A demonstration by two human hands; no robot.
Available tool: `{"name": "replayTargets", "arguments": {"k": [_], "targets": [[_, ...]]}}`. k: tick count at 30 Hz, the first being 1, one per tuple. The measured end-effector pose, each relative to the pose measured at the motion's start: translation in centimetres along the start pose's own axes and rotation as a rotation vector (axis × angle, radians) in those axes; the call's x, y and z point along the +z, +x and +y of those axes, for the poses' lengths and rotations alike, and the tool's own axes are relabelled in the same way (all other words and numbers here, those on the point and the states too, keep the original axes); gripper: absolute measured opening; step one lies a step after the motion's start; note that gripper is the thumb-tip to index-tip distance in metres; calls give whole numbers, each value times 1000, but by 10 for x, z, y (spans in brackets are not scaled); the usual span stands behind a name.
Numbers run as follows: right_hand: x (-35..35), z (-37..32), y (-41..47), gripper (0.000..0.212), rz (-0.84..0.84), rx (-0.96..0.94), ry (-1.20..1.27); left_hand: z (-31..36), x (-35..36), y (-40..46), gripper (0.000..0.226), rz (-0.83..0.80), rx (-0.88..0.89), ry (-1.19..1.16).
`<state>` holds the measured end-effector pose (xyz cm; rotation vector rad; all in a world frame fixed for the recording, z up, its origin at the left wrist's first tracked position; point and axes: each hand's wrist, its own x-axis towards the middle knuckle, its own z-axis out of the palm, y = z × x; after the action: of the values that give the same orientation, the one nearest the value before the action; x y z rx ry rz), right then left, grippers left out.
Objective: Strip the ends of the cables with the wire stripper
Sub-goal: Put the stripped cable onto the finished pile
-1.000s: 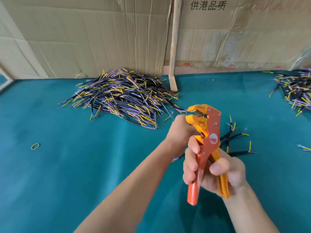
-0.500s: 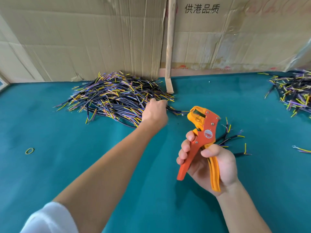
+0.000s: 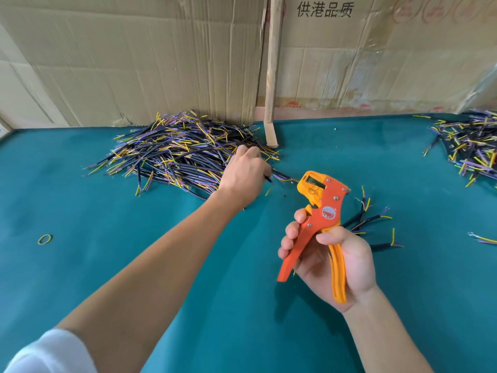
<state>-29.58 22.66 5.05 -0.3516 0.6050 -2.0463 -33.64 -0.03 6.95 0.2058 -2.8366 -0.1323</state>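
Your right hand (image 3: 337, 261) grips the wire stripper (image 3: 318, 219) mid-bench; your left hand (image 3: 243, 176) curls into the cable pile (image 3: 177, 154) by the back edge, its grasp hidden.

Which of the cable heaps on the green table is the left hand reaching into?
The large cable pile by the cardboard wall; the left hand rests on its right edge.

Open teal table (image 3: 134, 265) lies in the near left, marked only by a small rubber band (image 3: 45, 239). Cable piles (image 3: 177, 154) crowd the far left and right corner (image 3: 473, 146); a leaning wooden stick (image 3: 272, 76) and cardboard wall (image 3: 134, 63) close off the back.
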Motion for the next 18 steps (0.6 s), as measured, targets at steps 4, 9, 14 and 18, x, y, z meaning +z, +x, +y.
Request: {"name": "replayTargets", "arguments": {"k": [4,9,14,18], "targets": [[0,-1,0,46,84,-51,26,23,-31,-8,17,202,67,-335],[-1,-1,1,49,190,-97,58,42,-67,-45,14,239,-112,-845],[5,10,5,38,235,-37,13,37,-59,-96,19,102,-239,-1193],[6,18,12,26,394,-37,-114,28,-44,-123,30,44,-334,-1285]]}}
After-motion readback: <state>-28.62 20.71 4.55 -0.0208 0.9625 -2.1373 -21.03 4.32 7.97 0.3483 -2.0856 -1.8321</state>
